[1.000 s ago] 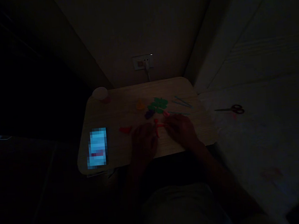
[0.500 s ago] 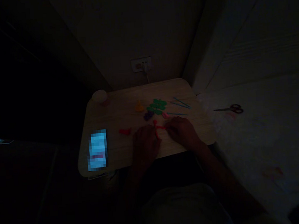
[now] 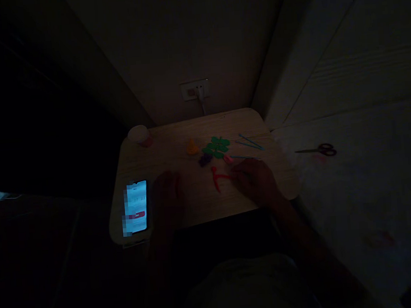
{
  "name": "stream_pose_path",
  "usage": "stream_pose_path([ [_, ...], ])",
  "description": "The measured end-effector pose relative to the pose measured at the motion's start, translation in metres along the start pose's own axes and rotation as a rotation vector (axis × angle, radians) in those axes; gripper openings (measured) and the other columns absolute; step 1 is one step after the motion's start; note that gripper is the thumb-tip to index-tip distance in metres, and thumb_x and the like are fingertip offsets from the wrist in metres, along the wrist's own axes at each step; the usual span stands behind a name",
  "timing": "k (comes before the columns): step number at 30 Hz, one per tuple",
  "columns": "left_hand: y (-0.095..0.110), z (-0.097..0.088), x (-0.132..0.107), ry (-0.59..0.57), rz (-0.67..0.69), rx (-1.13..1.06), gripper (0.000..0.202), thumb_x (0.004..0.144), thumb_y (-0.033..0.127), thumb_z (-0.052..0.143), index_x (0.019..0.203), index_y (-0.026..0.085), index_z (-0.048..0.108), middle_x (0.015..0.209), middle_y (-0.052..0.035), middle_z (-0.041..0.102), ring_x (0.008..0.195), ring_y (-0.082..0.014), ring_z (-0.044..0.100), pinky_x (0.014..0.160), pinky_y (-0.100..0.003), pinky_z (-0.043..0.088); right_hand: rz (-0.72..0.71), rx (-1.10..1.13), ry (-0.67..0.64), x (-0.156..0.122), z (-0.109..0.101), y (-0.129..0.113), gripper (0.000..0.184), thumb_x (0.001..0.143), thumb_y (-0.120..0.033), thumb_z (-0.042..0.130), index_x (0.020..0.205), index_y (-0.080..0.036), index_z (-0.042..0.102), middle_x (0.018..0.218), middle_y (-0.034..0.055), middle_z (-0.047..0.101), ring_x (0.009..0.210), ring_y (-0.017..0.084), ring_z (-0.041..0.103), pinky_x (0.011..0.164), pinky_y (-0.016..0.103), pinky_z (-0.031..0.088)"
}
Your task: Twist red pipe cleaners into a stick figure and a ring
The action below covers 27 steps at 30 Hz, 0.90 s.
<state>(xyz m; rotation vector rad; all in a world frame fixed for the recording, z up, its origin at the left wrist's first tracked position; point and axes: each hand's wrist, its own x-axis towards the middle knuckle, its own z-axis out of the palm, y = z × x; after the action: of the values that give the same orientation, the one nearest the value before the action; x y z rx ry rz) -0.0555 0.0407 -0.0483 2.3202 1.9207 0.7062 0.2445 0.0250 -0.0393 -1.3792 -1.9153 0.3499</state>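
Head view, very dim: one lit phone [image 3: 137, 207] lies at the table's [image 3: 181, 213] left edge, with the left hand [image 3: 167, 192] just beside it, palm down; whether it grips anything I cannot tell. One red bent piece [image 3: 217, 178] lies between the hands. The right hand [image 3: 255, 181] touches its right end, fingers curled. Beyond lie one green cluster [image 3: 216, 147] and, off the table, one pair of scissors [image 3: 318, 150].

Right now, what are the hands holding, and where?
The right hand pinches one end of the red piece. The left hand holds nothing visible.
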Motion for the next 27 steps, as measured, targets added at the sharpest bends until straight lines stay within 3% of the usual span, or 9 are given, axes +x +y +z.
stream_pose_path([
  [3, -0.003, 0.005, -0.001, -0.039, -0.087, -0.083, 0.031, 0.104, 0.033, 0.047, 0.112, 0.018, 0.073, 0.115, -0.0165, 0.072, 0.110, -0.0335, 0.064, 0.102, -0.052, 0.052, 0.006, 0.047, 0.044, -0.005, 0.000, -0.012, 0.020, 0.099, -0.023, 0.058, 0.098, -0.021, 0.078, 0.099, 0.0101, 0.080, 0.097, 0.028, 0.073, 0.088, 0.043, 0.053],
  [6, 0.013, 0.005, -0.007, -0.081, -0.138, -0.371, 0.028, 0.099, 0.035, 0.055, 0.109, 0.019, 0.075, 0.110, -0.0122, 0.075, 0.101, -0.0281, 0.068, 0.092, -0.043, 0.057, -0.007, 0.096, 0.017, -0.010, 0.007, -0.033, 0.020, 0.100, -0.029, 0.063, 0.114, -0.022, 0.076, 0.110, 0.0108, 0.080, 0.105, 0.029, 0.072, 0.094, 0.044, 0.054],
  [8, 0.029, 0.001, -0.013, -0.206, -0.089, -0.626, 0.024, 0.095, 0.034, 0.059, 0.104, 0.019, 0.076, 0.104, -0.0087, 0.077, 0.094, -0.0241, 0.070, 0.086, -0.037, 0.058, -0.056, 0.135, -0.055, -0.013, 0.014, -0.047, 0.043, 0.098, -0.035, 0.070, 0.138, -0.023, 0.066, 0.131, 0.0136, 0.075, 0.121, 0.031, 0.068, 0.103, 0.047, 0.053],
  [10, 0.044, -0.004, -0.018, -0.330, -0.039, -0.797, 0.022, 0.095, 0.034, 0.062, 0.101, 0.020, 0.078, 0.100, -0.0067, 0.078, 0.091, -0.0221, 0.072, 0.084, -0.034, 0.057, -0.107, 0.167, -0.136, -0.014, 0.022, -0.056, 0.057, 0.098, -0.037, 0.073, 0.151, -0.022, 0.057, 0.143, 0.0156, 0.069, 0.132, 0.032, 0.063, 0.108, 0.047, 0.052],
  [14, 0.055, -0.012, -0.024, -0.389, -0.075, -0.889, 0.025, 0.095, 0.036, 0.062, 0.085, 0.020, 0.077, 0.086, -0.0047, 0.077, 0.082, -0.0203, 0.069, 0.079, -0.032, 0.055, -0.137, 0.153, -0.283, -0.017, 0.030, -0.061, 0.025, 0.106, -0.031, 0.061, 0.125, -0.020, 0.075, 0.109, 0.0113, 0.079, 0.101, 0.025, 0.074, 0.088, 0.036, 0.058],
  [16, 0.054, -0.014, -0.026, -0.440, -0.117, -0.928, 0.023, 0.092, 0.037, 0.065, 0.081, 0.020, 0.077, 0.084, -0.0040, 0.076, 0.079, -0.0199, 0.068, 0.076, -0.031, 0.054, -0.140, 0.107, -0.323, -0.019, 0.031, -0.059, 0.020, 0.106, -0.031, 0.062, 0.111, -0.020, 0.079, 0.097, 0.0087, 0.079, 0.089, 0.023, 0.074, 0.080, 0.032, 0.057],
  [22, 0.055, -0.011, -0.034, -0.509, -0.197, -0.887, 0.021, 0.085, 0.037, 0.070, 0.075, 0.019, 0.076, 0.076, -0.0027, 0.072, 0.072, -0.0178, 0.062, 0.067, -0.029, 0.049, -0.180, 0.037, -0.323, -0.030, 0.033, -0.060, 0.020, 0.105, -0.031, 0.064, 0.100, -0.020, 0.080, 0.089, 0.0070, 0.080, 0.079, 0.021, 0.074, 0.072, 0.030, 0.053],
  [27, 0.058, -0.011, -0.030, -0.397, -0.183, -0.859, 0.026, 0.087, 0.039, 0.067, 0.071, 0.019, 0.075, 0.070, -0.0013, 0.066, 0.068, -0.0161, 0.057, 0.063, -0.027, 0.044, -0.181, 0.069, -0.300, -0.024, 0.023, -0.053, 0.028, 0.108, -0.032, 0.058, 0.093, -0.021, 0.080, 0.086, 0.0071, 0.080, 0.078, 0.021, 0.075, 0.072, 0.030, 0.054],
])
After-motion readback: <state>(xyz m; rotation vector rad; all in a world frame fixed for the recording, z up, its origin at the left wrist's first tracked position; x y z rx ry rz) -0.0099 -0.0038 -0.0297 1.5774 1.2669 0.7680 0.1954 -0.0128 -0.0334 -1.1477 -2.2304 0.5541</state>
